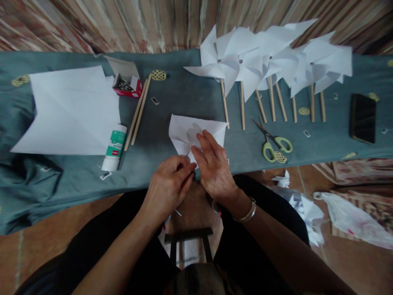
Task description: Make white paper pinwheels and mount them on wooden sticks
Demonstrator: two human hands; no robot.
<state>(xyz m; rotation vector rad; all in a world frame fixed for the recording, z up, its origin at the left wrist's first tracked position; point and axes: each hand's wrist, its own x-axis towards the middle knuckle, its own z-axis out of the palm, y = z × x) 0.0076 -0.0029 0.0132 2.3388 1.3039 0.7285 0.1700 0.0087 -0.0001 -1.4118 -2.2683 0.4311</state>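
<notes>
A white sheet of paper point(199, 125), partly folded, lies near the table's front edge. My left hand point(168, 180) is closed in a pinch at the paper's near corner; the fingertips are partly hidden. Over the right part of the sheet rests my right hand point(215, 170), its fingers stretched out and touching the paper. Right of the hands are scissors point(270, 139) with green handles, blades apart. To the left lie two wooden sticks point(138, 112) and a glue stick point(115, 147).
Several white paper pinwheels point(251, 57) on wooden sticks lie at the back right. A red box point(127, 86) of small metal pieces stands open beside large white paper sheets point(70, 110). A dark phone point(362, 119) lies far right. Plastic bags point(353, 217) are on the floor.
</notes>
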